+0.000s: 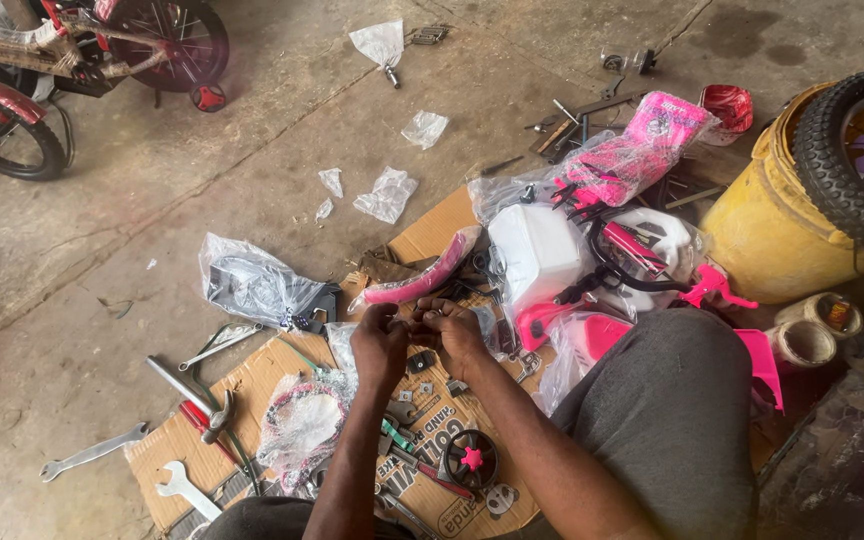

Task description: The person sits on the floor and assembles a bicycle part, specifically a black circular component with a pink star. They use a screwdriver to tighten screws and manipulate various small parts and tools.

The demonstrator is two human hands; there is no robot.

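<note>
Head view, both hands (420,338) pinching small part, over cardboard (252,385)

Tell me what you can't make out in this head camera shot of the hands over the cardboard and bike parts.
- Head view: whatever the left hand and right hand pinch between them is too small and hidden by the fingers.
- The black knobbly tyre on the yellow plastic drum is cut off by the right edge.
- The red children's bicycle is cut off by the top-left corner.
- The contents of the crumpled clear plastic bag are blurred by the film.
</note>
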